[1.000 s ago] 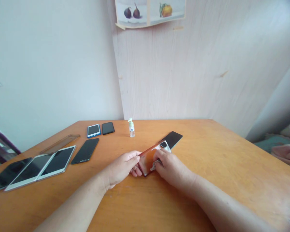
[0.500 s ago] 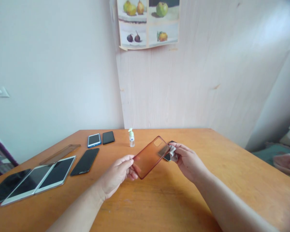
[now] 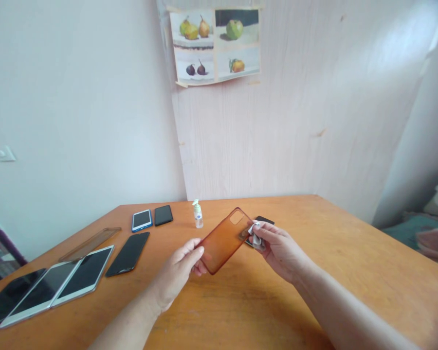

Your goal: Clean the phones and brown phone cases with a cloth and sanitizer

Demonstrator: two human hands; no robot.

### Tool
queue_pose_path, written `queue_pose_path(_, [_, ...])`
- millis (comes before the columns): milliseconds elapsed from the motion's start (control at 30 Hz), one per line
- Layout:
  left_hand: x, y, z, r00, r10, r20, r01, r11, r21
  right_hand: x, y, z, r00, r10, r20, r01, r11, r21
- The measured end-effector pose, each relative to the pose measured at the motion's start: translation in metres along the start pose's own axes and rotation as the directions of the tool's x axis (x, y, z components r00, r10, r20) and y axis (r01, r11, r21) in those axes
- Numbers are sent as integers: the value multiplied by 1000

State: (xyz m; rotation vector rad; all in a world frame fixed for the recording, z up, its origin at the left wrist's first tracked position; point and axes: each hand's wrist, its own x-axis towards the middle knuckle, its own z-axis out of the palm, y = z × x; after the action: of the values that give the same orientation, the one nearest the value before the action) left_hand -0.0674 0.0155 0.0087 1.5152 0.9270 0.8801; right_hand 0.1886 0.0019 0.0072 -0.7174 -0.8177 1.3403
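Observation:
A translucent orange-brown phone case [image 3: 222,243] is held tilted above the table, its camera cutout at the upper end. My left hand [image 3: 184,260] grips its lower left corner, thumb on the near face. In my right hand [image 3: 281,248], a crumpled white-grey wipe [image 3: 256,237] is pinched against the case's right edge. Behind the case and this hand lies a dark phone [image 3: 265,220], mostly hidden. A small clear pump bottle [image 3: 198,215] with a pale green top stands beyond the case.
On the wooden table [image 3: 350,272], a blue-edged phone [image 3: 142,220] and a black phone [image 3: 163,215] lie at the back left. Nearer are another black phone [image 3: 128,253], a clear brown case [image 3: 91,243], white tablets [image 3: 83,276] and a dark tablet [image 3: 12,296]. Fabric [image 3: 405,238] is at the right.
The view has tipped slightly upward. My right hand and the wipe have shifted a little left and down along the case's right edge; my left hand keeps its grip.

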Motion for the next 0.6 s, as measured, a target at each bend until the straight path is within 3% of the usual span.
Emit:
queue_pose_path(133, [-1, -3, 7, 985, 165, -48, -153, 970, 188, -3, 7, 6, 1000, 0, 5, 0, 1000, 22])
queue_pose_path(233, [-2, -9, 10, 957, 281, -71, -228, 882, 413, -9, 12, 13, 999, 19, 35, -19, 1000, 4])
queue_pose_path(367, [-4, -12, 10, 951, 306, -36, -225, 771, 596, -16, 16, 22, 995, 50, 83, -50, 999, -1])
queue_pose_path(600, [-7, -10, 14, 947, 321, -7, -230, 693, 683, -20, 13, 26, 985, 83, 153, -87, 996, 23])
